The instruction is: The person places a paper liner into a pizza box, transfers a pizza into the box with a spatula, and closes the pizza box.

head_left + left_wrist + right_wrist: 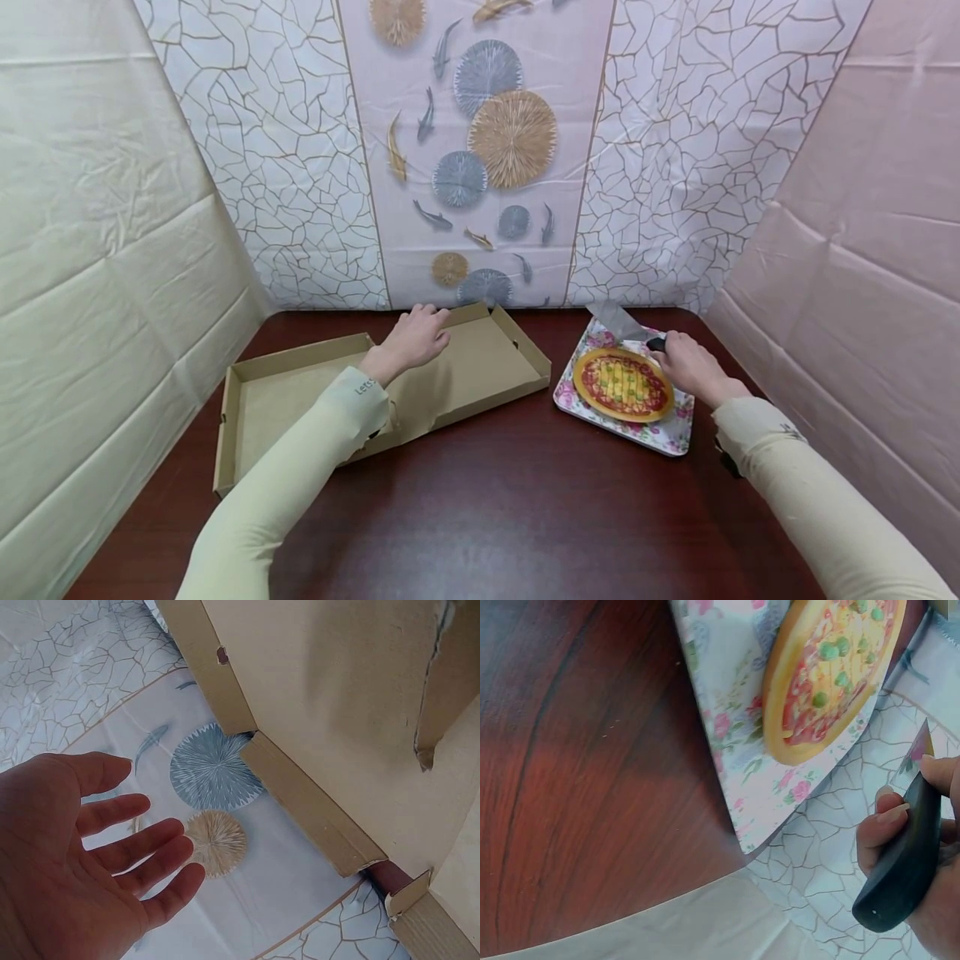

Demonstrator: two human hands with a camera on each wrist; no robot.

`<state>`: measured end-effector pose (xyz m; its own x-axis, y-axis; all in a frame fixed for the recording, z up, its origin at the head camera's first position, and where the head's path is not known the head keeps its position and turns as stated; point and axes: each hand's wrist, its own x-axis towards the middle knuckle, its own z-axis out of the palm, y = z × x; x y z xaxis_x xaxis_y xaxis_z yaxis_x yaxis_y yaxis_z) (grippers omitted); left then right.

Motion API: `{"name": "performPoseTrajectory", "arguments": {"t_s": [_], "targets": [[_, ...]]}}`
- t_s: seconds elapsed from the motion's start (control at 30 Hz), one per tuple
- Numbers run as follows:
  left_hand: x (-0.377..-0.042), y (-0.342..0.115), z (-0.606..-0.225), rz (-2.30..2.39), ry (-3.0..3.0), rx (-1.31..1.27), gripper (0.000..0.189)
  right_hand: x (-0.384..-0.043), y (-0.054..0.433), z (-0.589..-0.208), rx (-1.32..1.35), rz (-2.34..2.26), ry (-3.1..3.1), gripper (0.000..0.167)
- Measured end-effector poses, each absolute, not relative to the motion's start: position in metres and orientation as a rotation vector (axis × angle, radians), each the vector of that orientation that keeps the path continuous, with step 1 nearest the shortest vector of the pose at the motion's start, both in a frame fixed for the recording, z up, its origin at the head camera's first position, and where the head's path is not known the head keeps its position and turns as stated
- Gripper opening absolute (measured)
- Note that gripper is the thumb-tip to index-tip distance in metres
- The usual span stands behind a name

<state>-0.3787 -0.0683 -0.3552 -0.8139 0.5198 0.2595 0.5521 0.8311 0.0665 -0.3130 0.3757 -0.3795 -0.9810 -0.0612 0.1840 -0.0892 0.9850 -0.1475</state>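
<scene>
My left hand point(412, 339) is over the opened cardboard pizza box point(480, 367), fingers loosely spread and holding nothing. In the left wrist view the palm and fingers of the left hand point(112, 847) show relaxed, apart from the box's rim point(307, 802). My right hand point(693, 364) grips the black handle point(907, 855) of a broad-bladed knife point(618, 321); its blade extends over the far part of a floral tray point(564, 398). A round pizza point(624, 383) with red, yellow and green topping lies on that tray, just left of the right hand.
The pizza box lies unfolded on the dark red table point(480, 508), its left half point(277, 400) partly hidden by the left arm. A patterned cloth point(480, 150) hangs behind the table, and pale cloth walls point(97, 275) stand on both sides.
</scene>
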Motion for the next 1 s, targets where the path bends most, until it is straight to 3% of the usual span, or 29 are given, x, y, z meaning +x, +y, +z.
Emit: {"name": "performPoseTrajectory", "arguments": {"t_s": [0.27, 1.0], "targets": [[-0.379, -0.067, -0.354, -0.205, -2.801, -0.835, 0.038, -0.313, 0.367, -0.374, 0.178, 0.248, -2.921, 0.028], [-0.379, -0.054, -0.356, -0.321, -2.715, -0.940, 0.033, -0.316, 0.346, -0.362, 0.181, 0.235, -2.922, 0.028]]}}
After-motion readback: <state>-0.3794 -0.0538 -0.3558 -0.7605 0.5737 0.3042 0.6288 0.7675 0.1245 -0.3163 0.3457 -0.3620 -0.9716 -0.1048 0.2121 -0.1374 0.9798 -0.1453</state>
